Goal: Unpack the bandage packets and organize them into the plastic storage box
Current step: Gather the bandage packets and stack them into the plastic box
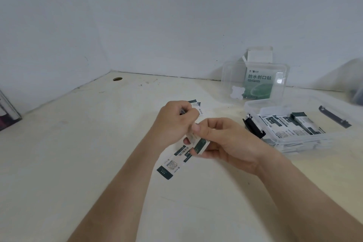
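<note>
A strip of white and dark-green bandage packets [172, 160] hangs between my hands over the middle of the table. My left hand [172, 122] grips its upper end, where more packets [197, 107] stick out past the knuckles. My right hand [222, 139] pinches a packet [200, 144] of the strip between thumb and fingers. To the right stands the clear plastic storage box [255, 105], lid up, with several packets [290, 124] lying flat inside. Behind the lid stands the opened green bandage carton [259, 82].
A black clip piece [254, 128] hangs on the box's left wall, and a black strip [335, 116] lies to its right. A dark blurred object [356, 82] sits at the far right edge. A round hole [117, 79] marks the table's back left; something flat leans at the left edge [7, 112].
</note>
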